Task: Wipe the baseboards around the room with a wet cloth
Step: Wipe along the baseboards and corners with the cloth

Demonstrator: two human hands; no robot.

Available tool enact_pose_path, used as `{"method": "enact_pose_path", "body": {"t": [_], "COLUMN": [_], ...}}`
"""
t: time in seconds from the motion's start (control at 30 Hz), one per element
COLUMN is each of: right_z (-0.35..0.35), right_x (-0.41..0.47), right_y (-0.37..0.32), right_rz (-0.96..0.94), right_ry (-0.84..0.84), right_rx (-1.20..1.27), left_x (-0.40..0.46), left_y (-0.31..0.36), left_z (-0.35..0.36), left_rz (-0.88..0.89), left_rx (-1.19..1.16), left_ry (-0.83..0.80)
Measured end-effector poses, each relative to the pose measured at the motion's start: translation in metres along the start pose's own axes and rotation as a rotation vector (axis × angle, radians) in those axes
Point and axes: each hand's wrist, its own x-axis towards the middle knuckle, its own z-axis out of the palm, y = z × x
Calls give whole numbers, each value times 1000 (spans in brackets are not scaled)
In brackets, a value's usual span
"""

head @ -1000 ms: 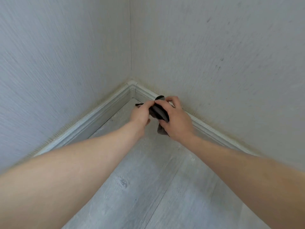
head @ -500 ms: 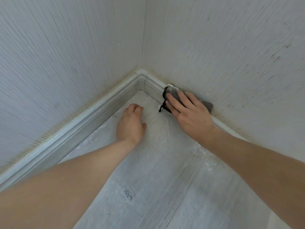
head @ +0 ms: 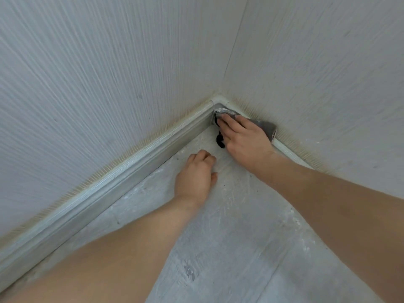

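A pale grey baseboard (head: 122, 169) runs along both walls and meets at a corner piece (head: 219, 99). My right hand (head: 244, 136) presses a grey cloth (head: 265, 126) with straight fingers against the right-hand baseboard, right at the corner. The cloth's pale edge shows at my fingertips and a dark loop hangs below my hand. My left hand (head: 196, 176) rests on the floor near the corner, its fingers loosely curled and holding nothing.
Two light textured walls (head: 109, 73) close in the corner. The grey wood-look floor (head: 229, 248) is streaked with pale dust and small specks. The right baseboard (head: 290, 153) continues behind my right forearm.
Both hands held the cloth a second ago. My left hand let go and dropped to the floor. My right hand has slid the cloth along the right baseboard into the corner.
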Motion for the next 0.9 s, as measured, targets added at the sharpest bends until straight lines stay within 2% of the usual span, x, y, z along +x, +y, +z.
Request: {"method": "enact_pose_path", "body": {"t": [0.23, 0.53, 0.73, 0.9], "right_z": [-8, -6, -6, -12], "right_x": [-37, -2, -42, -62], "right_y": [3, 5, 4, 1], "right_rz": [45, -61, 33, 58], "right_ry": [47, -26, 23, -12], "right_rx": [-20, -89, -110, -136], "left_x": [1, 1, 0, -1], "left_y": [-1, 0, -1, -1], "left_z": [1, -1, -2, -3], "left_rz": [22, 26, 36, 43], "left_rx": [3, 17, 16, 33], "left_ry": [-17, -11, -16, -20]}}
